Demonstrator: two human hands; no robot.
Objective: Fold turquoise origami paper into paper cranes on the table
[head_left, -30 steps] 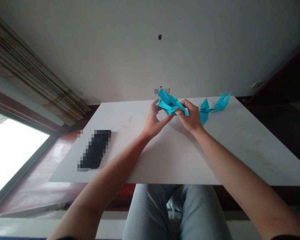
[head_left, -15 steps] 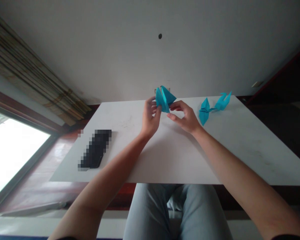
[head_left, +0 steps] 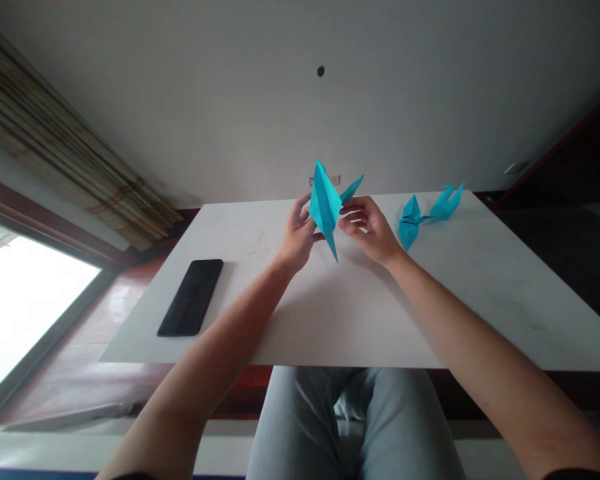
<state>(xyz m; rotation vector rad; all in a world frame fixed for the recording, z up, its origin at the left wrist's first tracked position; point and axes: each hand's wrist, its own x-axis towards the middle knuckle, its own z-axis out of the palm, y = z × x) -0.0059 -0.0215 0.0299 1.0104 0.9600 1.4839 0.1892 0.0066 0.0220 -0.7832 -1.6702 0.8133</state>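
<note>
Blue folded paper (head_left: 325,205) raised above white surface (head_left: 360,307), near its far edge, long point down. I read left hand (head_left: 296,235) pinching paper's left side, right hand (head_left: 371,230) pinching right flap, fingers curled. Two finished blue paper cranes (head_left: 427,213) on surface, right of hands. Black phone (head_left: 191,297) lying flat, well left.

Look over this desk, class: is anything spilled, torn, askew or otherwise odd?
Nothing stands out. Both hands, left hand and right hand, hold a blue folded paper above the white table. Two finished paper figures and a black phone lie undisturbed.
</note>
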